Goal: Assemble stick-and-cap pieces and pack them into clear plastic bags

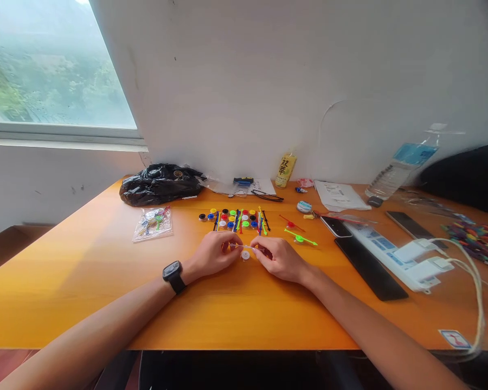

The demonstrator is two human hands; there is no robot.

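My left hand (216, 252) and my right hand (277, 258) rest on the orange table (85, 281), fingertips pinched together on the two ends of a thin white stick (241, 246). A small white disc (245, 254) sits on the stick between the hands. A black watch (173, 275) is on my left wrist. Just beyond the hands lie several small coloured discs and sticks (235, 219) in rows. To their right lie a green stick with a disc (300, 237) and a red one (291, 222).
A clear bag of coloured parts (153, 222) and a black plastic bag (160, 184) lie to the left. To the right are phones (369, 266), a white power strip (394, 252) with chargers, papers (338, 195), a water bottle (402, 165) and a yellow packet (286, 170) by the wall.
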